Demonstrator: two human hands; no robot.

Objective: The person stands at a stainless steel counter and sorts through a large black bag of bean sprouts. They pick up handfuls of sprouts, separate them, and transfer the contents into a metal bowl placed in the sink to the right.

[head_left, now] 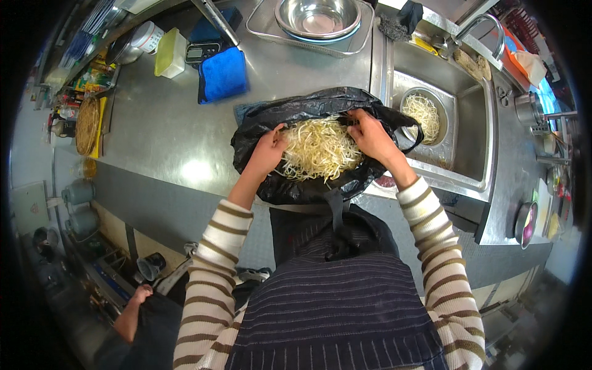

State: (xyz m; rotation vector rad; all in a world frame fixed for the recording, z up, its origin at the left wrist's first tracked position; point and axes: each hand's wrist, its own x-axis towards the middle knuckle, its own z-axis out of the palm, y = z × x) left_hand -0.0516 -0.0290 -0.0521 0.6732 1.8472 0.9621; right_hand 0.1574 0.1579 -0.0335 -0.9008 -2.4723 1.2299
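A black plastic bag (305,105) lies spread wide on the steel counter, near its front edge, with a heap of bean sprouts (321,148) showing in its mouth. At the left side of the heap is my left hand (270,149), fingers curled at the sprouts and the bag's inner edge. My right hand (370,135) is at the upper right of the heap, its fingers bent by the bag's rim; whether either hand grips anything is hard to see. Right of the bag, a round metal bowl (447,121) in the sink holds more bean sprouts.
The steel sink (472,138) with its curved faucet (499,34) is at the right. Steel bowls (319,18) sit in a wire basket behind. A blue cloth (224,76), a digital scale (202,52) and a plastic container (170,55) stand back left. Another person's hand (143,292) shows lower left.
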